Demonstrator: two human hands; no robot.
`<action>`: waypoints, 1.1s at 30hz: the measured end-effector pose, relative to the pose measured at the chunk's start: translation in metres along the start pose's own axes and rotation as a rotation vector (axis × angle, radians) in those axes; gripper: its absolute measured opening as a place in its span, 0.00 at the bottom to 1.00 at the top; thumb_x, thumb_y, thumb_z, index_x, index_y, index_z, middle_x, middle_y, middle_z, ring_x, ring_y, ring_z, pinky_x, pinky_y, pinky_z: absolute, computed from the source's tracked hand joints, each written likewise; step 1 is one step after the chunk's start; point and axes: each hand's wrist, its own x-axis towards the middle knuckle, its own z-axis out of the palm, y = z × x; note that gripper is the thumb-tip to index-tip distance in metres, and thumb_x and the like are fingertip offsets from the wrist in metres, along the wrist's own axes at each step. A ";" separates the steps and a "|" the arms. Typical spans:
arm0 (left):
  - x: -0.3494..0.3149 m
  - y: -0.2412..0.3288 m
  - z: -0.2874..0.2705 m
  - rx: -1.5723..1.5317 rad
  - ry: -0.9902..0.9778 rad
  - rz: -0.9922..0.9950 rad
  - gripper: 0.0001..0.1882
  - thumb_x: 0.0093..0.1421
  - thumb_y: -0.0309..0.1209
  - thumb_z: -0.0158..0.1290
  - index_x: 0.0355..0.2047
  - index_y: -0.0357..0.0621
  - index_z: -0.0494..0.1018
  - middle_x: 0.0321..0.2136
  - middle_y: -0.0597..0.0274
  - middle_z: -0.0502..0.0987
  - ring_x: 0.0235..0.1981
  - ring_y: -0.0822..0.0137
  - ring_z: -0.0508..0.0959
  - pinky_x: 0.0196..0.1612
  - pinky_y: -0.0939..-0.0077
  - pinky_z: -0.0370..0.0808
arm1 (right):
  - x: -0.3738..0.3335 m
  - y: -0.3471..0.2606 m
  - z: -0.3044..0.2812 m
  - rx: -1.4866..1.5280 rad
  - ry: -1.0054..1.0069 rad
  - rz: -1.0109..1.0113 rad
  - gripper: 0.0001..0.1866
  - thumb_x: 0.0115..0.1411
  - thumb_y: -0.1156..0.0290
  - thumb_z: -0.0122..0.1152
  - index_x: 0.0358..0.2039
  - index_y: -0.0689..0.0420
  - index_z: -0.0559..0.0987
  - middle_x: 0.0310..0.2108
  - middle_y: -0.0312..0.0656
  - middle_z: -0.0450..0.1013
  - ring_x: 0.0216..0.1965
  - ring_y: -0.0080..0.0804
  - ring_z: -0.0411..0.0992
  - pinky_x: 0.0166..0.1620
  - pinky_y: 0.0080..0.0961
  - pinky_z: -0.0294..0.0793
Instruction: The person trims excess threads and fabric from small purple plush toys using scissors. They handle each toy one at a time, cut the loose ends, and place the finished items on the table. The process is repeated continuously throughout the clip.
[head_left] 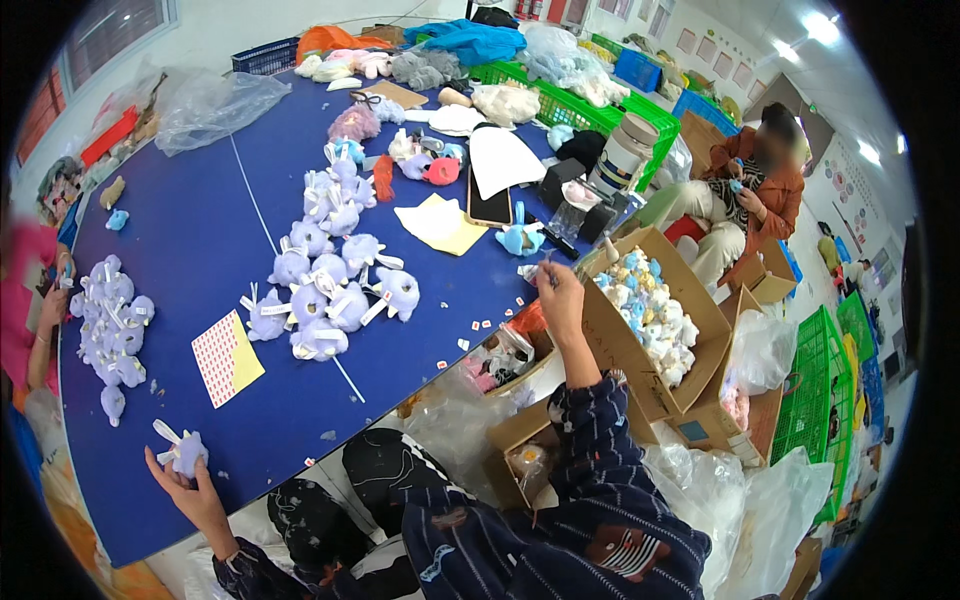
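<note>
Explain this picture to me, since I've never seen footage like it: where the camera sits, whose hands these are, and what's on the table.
There is no machine here: a person works with two bare hands. The single picture comes from a wide fisheye camera on their head, looking down, so straight edges bend. The left hand holds a lavender plush toy. The right hand is near a light-blue plush toy; whether its fingertips pinch something is too small to tell. The blue table also bears more lavender plush toys and a red-marked sheet.
</note>
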 end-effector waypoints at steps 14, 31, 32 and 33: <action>-0.002 -0.022 -0.007 0.002 0.040 -0.035 0.29 0.57 0.17 0.42 0.58 0.41 0.49 0.41 0.51 0.69 0.43 0.64 0.70 0.47 0.76 0.64 | -0.005 -0.027 0.008 -0.046 -0.099 -0.122 0.09 0.52 0.68 0.57 0.32 0.59 0.76 0.31 0.46 0.72 0.31 0.45 0.72 0.34 0.33 0.71; -0.004 -0.033 -0.005 0.002 -0.081 0.045 0.20 0.53 0.14 0.44 0.47 0.35 0.62 0.40 0.55 0.69 0.41 0.69 0.71 0.45 0.78 0.67 | -0.012 -0.050 0.023 -0.131 -0.117 -0.285 0.11 0.48 0.73 0.59 0.35 0.56 0.74 0.32 0.42 0.71 0.30 0.43 0.72 0.32 0.32 0.71; -0.005 -0.029 -0.005 0.026 -0.095 0.005 0.20 0.53 0.14 0.45 0.47 0.34 0.63 0.40 0.56 0.70 0.42 0.69 0.71 0.45 0.78 0.67 | -0.014 -0.051 0.024 -0.156 -0.127 -0.290 0.13 0.48 0.72 0.59 0.36 0.55 0.74 0.32 0.42 0.71 0.30 0.43 0.72 0.31 0.32 0.71; -0.006 -0.028 -0.006 0.087 -0.099 0.021 0.20 0.52 0.14 0.45 0.48 0.34 0.63 0.39 0.55 0.71 0.41 0.68 0.72 0.44 0.78 0.68 | -0.015 -0.051 0.026 -0.178 -0.133 -0.295 0.13 0.48 0.72 0.59 0.36 0.55 0.73 0.32 0.42 0.71 0.30 0.43 0.72 0.31 0.32 0.71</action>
